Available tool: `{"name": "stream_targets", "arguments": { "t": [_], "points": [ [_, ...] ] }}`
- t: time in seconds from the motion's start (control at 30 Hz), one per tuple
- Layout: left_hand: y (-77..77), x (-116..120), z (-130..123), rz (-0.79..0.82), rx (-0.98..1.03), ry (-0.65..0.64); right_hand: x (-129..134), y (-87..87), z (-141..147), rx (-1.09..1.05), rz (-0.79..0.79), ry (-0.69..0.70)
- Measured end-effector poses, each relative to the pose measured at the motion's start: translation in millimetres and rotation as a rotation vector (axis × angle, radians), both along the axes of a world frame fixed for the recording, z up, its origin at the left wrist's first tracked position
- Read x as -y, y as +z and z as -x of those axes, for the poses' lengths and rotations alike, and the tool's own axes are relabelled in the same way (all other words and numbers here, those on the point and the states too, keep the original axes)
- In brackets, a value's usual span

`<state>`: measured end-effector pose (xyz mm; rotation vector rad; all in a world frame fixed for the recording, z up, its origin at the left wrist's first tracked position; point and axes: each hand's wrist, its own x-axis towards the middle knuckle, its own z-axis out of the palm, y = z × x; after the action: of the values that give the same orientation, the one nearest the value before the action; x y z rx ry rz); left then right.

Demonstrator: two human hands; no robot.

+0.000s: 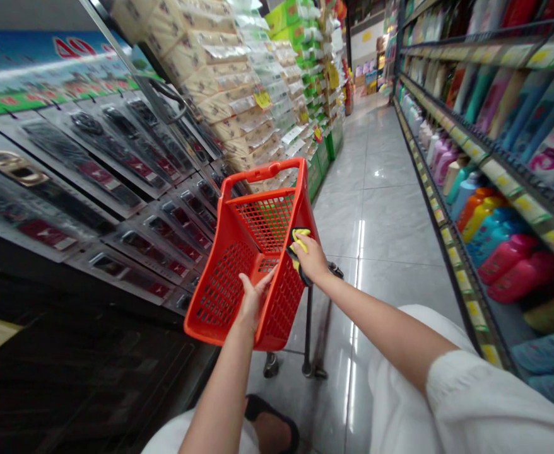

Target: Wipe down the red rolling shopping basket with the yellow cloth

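A red plastic shopping basket cart [289, 309] with meshed walls stands tilted in my view, on a dark metal frame with wheels. My left hand [254, 296] reaches into it, thumb apart and fingers stretched along the inner face of its right wall. On the outside of that same wall is my right hand [311, 255], its fingers closed on a yellow and black cloth [300, 238]. The cloth lies against the red plastic near the wall's upper edge. Part of the cloth is hidden under my fingers.
Packaged belts [101, 151] hang on a display at the left. Stacked tissue packs [239, 82] rise behind the cart. Shelves with bottles [489, 214] line the right side. Between them runs a grey tiled floor [376, 164]. A dark shoe [272, 424] shows below the cart.
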<state>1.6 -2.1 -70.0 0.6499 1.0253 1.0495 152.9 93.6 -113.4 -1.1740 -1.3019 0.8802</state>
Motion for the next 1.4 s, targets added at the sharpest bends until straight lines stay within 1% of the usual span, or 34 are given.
{"name": "stream_targets", "arguments": {
  "t": [0.07,0.1,0.17,0.2,0.27,0.33,0.4,0.43,0.47,0.5,0.53,0.63,0.67,0.7,0.73,0.8,0.83,0.87,0.9,0.97,1.0,1.03,1.1,1.17,1.2,1.23,1.3,1.37,1.4],
  "points": [
    [-1.9,-0.6,0.3,0.016,-0.053,0.003,-16.3,-1.7,2.5,-0.08,0.005,0.11],
    [-2.5,-1.0,0.4,0.029,-0.08,0.004,-18.5,-2.5,4.3,-0.101,0.006,0.151],
    [-2.8,-2.0,0.4,0.047,-0.119,0.007,-9.6,-3.6,8.5,-0.087,0.011,0.179],
    [-2.6,-2.8,0.2,0.051,-0.13,0.009,1.3,-3.8,10.8,-0.054,0.013,0.185],
    [-1.4,-4.7,-0.9,0.049,-0.16,0.032,33.3,-4.7,15.8,0.038,0.011,0.208],
    [0.4,-6.7,-3.0,0.052,-0.226,0.091,71.4,-8.4,20.8,0.122,-0.003,0.264],
    [1.9,-7.9,-5.2,0.041,-0.296,0.133,102.7,-16.3,24.7,0.16,-0.05,0.346],
    [2.4,-8.1,-6.0,0.024,-0.313,0.13,112.1,-21.4,25.7,0.153,-0.076,0.38],
    [2.5,-8.0,-6.5,0.002,-0.318,0.111,116.1,-26.7,25.9,0.13,-0.093,0.395],
    [2.2,-7.7,-6.5,-0.025,-0.317,0.086,114.5,-31.6,25.2,0.092,-0.092,0.38],
    [1.6,-7.4,-6.1,-0.052,-0.32,0.065,107.9,-35.7,23.8,0.044,-0.062,0.325],
    [-0.5,-7.0,-4.4,-0.098,-0.389,0.052,70.4,-39.7,19.1,-0.077,0.117,0.021],
    [-0.8,-7.0,-4.2,-0.11,-0.422,0.056,57.0,-38.7,18.8,-0.092,0.149,-0.067],
    [-0.7,-7.0,-4.5,-0.123,-0.448,0.062,45.4,-37.6,19.6,-0.092,0.142,-0.121],
    [0.0,-6.7,-5.2,-0.138,-0.466,0.067,36.4,-37.1,21.8,-0.081,0.096,-0.133],
    [2.5,-5.1,-7.6,-0.173,-0.479,0.073,26.9,-41.5,29.6,-0.049,-0.03,-0.09],
    [4.3,-3.9,-8.9,-0.183,-0.48,0.074,25.5,-47.2,34.3,-0.04,-0.056,-0.077],
    [6.2,-2.3,-10.0,-0.186,-0.483,0.072,25.1,-54.8,38.9,-0.039,-0.039,-0.083],
    [8.0,-0.7,-10.8,-0.183,-0.492,0.066,24.7,-63.7,42.7,-0.049,0.022,-0.108],
    [11.2,2.3,-11.5,-0.169,-0.523,0.054,20.4,-80.3,46.3,-0.085,0.226,-0.184],
    [12.4,3.5,-11.7,-0.165,-0.539,0.046,15.8,-85.7,45.9,-0.103,0.318,-0.215],
    [13.3,4.3,-11.8,-0.166,-0.552,0.04,9.6,-87.9,44.3,-0.122,0.374,-0.233],
    [14.1,4.5,-12.4,-0.176,-0.564,0.029,-3.4,-82.4,39.9,-0.175,0.388,-0.256],
    [13.8,2.7,-13.5,-0.19,-0.562,0.011,-9.4,-66.4,37.9,-0.236,0.32,-0.264],
    [13.3,1.2,-13.9,-0.199,-0.559,0.005,-6.9,-56.6,38.9,-0.254,0.276,-0.259],
    [12.5,-0.8,-14.2,-0.208,-0.559,0.004,-0.2,-46.9,41.3,-0.257,0.232,-0.249],
    [10.1,-5.3,-13.8,-0.216,-0.573,0.023,24.7,-31.7,48.5,-0.227,0.135,-0.207],
    [7.1,-9.3,-12.2,-0.209,-0.602,0.054,56.7,-27.1,55.3,-0.184,0.04,-0.129],
    [5.6,-10.7,-11.1,-0.206,-0.617,0.068,71.0,-29.7,57.5,-0.164,-0.002,-0.079]
  ]
}}
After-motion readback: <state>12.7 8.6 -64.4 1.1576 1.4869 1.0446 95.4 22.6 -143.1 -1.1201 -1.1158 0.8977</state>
